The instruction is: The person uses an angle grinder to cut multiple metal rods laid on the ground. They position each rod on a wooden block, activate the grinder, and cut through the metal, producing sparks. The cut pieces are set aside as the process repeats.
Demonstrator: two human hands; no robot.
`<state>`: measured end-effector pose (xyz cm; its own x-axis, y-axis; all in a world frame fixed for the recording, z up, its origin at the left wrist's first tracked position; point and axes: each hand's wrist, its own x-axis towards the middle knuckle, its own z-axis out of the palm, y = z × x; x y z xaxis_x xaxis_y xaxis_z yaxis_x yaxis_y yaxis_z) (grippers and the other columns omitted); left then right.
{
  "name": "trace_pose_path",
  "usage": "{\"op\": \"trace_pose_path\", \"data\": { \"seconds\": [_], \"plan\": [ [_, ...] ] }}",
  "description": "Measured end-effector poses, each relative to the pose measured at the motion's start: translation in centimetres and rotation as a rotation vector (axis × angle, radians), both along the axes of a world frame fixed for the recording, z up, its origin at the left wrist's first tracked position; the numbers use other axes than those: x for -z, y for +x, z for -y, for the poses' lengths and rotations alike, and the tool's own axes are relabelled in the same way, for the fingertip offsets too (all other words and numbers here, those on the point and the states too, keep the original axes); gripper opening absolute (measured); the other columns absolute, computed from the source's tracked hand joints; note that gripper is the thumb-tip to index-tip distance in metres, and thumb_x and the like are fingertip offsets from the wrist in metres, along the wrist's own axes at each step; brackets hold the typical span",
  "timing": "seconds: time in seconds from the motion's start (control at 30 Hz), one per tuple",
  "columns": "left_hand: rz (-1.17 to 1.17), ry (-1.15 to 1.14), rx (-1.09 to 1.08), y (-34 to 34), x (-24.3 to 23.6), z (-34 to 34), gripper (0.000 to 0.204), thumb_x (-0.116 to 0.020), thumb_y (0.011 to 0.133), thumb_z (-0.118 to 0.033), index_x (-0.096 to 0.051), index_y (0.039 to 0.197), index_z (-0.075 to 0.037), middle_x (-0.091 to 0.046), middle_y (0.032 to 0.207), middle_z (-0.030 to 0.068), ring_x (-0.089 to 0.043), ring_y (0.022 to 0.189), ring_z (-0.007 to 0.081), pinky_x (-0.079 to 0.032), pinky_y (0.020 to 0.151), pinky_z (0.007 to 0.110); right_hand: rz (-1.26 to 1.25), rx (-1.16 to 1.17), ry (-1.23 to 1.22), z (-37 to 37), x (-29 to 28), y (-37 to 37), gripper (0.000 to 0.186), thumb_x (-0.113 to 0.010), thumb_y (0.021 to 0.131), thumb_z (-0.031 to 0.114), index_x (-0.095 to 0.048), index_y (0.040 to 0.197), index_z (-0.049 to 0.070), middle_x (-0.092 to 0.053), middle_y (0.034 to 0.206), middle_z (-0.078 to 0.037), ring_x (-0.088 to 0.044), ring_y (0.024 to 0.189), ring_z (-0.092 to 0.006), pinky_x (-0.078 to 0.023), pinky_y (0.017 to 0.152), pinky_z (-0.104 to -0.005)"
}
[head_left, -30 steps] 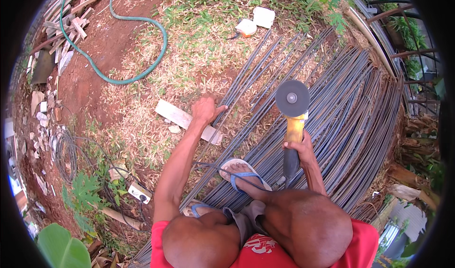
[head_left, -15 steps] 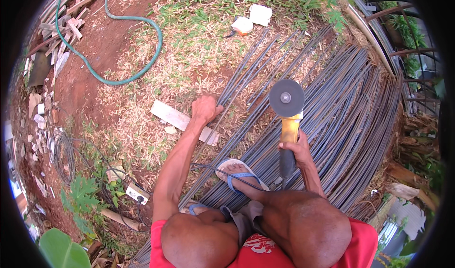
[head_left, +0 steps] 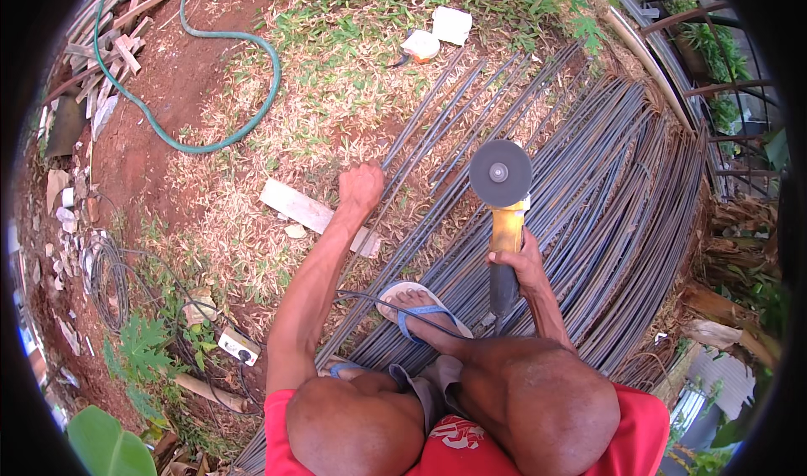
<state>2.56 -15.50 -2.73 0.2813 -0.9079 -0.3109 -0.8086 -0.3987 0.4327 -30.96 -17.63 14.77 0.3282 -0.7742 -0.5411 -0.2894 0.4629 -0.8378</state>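
My right hand (head_left: 525,264) is wrapped round the yellow and black body of an angle grinder (head_left: 506,232). The grinder's dark round disc (head_left: 501,173) points away from me, above a large bundle of long steel rebars (head_left: 580,198). On the left, my left hand (head_left: 361,187) is closed at a few thin rebars (head_left: 424,131) at the bundle's left side. Its fingertips are mostly hidden beneath the hand, so the exact grip on the bars is partly covered. My sandalled foot (head_left: 420,308) rests on the bars between my arms.
Just left of my left hand, a pale wooden board (head_left: 307,211) lies on dry grass. A green hose (head_left: 273,89) loops at the far left. Near my left forearm are a white power socket box (head_left: 239,346) and dark cables (head_left: 109,282). White blocks (head_left: 452,26) lie beyond the bars.
My left hand has turned slightly and its thumb no longer sticks out toward the bars. The view has shifted a little; the grinder stays in my right hand, in nearly the same place.
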Motion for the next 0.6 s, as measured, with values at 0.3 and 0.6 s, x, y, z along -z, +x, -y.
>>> {"op": "trace_pose_path", "data": {
  "seconds": [0.3, 0.6],
  "plan": [
    [0.137, -0.197, -0.027, 3.2, 1.0, -0.6, 0.034, -0.061, 0.099, -0.031, -0.080, 0.094, -0.002, -0.077, 0.093, 0.0260, -0.076, 0.084, 0.0449, -0.060, 0.078, 0.055, -0.001, -0.011, 0.000, 0.2, 0.5, -0.1, 0.053, -0.082, 0.071, 0.008, -0.059, 0.118, -0.002, -0.068, 0.094, -0.010, -0.072, 0.076, -0.0208, -0.061, 0.074, -0.0359],
    [0.097, -0.091, -0.024, 3.0, -0.3, -1.2, 0.021, -0.057, 0.094, -0.007, -0.075, 0.102, 0.001, -0.073, 0.110, 0.0276, -0.077, 0.083, 0.0440, -0.061, 0.073, 0.056, -0.003, -0.026, -0.003, 0.3, 0.8, -0.1, 0.056, -0.082, 0.071, 0.008, -0.058, 0.120, -0.002, -0.068, 0.094, -0.011, -0.072, 0.076, -0.0213, -0.062, 0.074, -0.0364]
  ]
}}
